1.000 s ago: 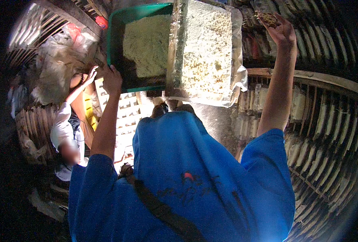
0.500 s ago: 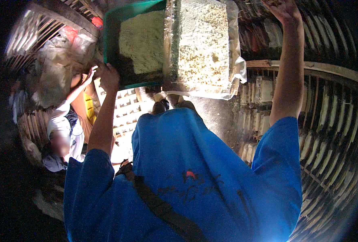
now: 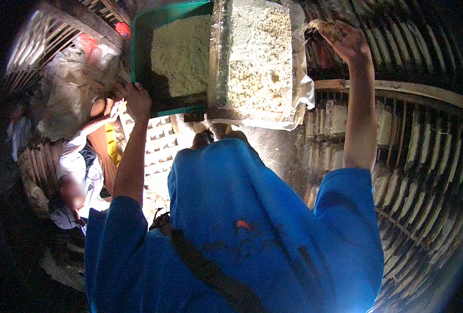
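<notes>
A green tub (image 3: 143, 6) holds a bed of pale, crumbly material, partly in shadow. Beside it on the right lies a tray (image 3: 252, 119) lined with clear plastic, its white and cream crumbs brightly lit. My left hand (image 3: 138, 100) is at the tub's near left corner, fingers closed at the rim; their tips are hidden. Right of the lined tray, my right hand (image 3: 346, 41) hangs in the air with its fingers toward the tray. Something tan and blurred (image 3: 326, 28) shows at those fingers, too smeared to name.
At the left, a person (image 3: 80, 161) in a white top has a hand close to my left hand. Crumpled plastic sheeting (image 3: 64, 109) hangs behind. Slatted racks (image 3: 419, 208) with pale slabs line the right side, crossed by a wooden rail (image 3: 398, 86). A white lattice (image 3: 163, 138) lies below the tub.
My right hand has come down from the top edge and leftward, closer to the lined tray. My left hand stays at the tub's corner. The person's arm at the left has lowered slightly.
</notes>
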`<state>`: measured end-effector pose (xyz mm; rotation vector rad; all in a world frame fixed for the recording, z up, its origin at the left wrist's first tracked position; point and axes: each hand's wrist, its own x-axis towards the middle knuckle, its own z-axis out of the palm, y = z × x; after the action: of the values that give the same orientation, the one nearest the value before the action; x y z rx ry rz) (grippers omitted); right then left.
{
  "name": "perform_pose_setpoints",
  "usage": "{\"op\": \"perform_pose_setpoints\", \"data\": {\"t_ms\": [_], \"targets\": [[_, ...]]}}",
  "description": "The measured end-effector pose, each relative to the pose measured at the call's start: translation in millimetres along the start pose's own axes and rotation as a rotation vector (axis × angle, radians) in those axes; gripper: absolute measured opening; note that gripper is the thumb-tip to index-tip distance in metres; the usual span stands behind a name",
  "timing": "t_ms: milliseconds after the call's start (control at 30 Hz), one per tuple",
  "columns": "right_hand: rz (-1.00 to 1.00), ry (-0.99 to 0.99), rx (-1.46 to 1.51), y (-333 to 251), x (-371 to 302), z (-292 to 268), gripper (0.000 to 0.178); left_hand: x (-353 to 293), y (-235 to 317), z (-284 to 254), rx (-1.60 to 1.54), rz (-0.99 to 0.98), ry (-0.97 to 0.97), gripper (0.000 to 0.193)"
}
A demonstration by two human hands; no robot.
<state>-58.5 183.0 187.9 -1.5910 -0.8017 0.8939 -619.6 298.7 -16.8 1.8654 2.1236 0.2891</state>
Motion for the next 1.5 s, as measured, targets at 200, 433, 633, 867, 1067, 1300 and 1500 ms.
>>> {"op": "perform_pose_setpoints", "data": {"t_ms": [200,433,633,867,1067,1300,1500], "targets": [[0.247,0.147,0.883,-17,-96,32,0.046,0,-2,-3,-0.024,0.036,0.033,0.039],[0.367,0.222,0.937,-20,-147,44,0.042,-1,-2,1,-0.025,0.050,0.043,0.040],[0.522,0.074,0.960,25,-185,34,0.043,-2,2,-6,-0.067,0.048,0.032,0.043],[0.354,0.123,0.754,18,-175,46,0.055,-1,2,-7,-0.005,0.015,-0.006,0.043],[0.205,-0.241,0.887,52,-162,32,0.075,-5,10,-13,-0.048,0.000,0.002,0.043],[0.187,-0.059,0.853,24,-113,52,0.055,3,-9,8,-0.030,0.096,0.139,0.043],[0.142,-0.237,1.023,-19,-84,93,0.042,-3,-3,-4,-0.035,0.038,0.096,0.043]]}}
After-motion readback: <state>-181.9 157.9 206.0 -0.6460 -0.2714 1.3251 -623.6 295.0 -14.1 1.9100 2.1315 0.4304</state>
